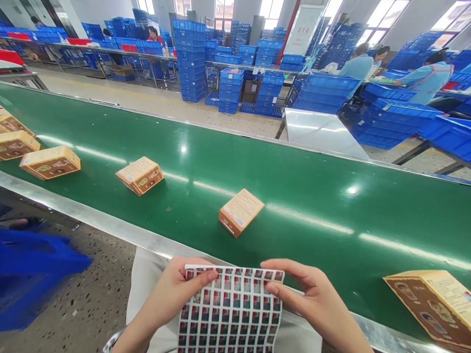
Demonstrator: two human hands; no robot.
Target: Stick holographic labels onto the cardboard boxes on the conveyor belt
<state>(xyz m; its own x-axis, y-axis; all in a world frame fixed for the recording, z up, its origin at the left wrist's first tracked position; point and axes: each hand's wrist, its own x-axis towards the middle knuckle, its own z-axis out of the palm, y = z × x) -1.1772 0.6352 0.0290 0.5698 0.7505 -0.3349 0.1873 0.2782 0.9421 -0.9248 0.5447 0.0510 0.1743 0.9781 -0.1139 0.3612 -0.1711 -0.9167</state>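
A sheet of small printed stickers (235, 314) in rows hangs between my two hands over my lap, at the near side of the belt. My left hand (187, 284) pinches its upper left edge, thumb on the printed face. At the upper right corner, my right hand (301, 287) grips the sheet between thumb and index finger. Straight ahead on the green belt lies a brown and cream box (243, 211), apart from both hands. Another such box (434, 306) sits to the right of my right hand, cut off by the frame edge.
More of the same boxes lie leftward on the green conveyor belt (312, 186), one box (140, 175) nearest the middle. A blue plastic sheet or bin (37, 274) is at lower left. Beyond the belt stand stacked blue crates (189, 59), a metal table (320, 130) and several seated people.
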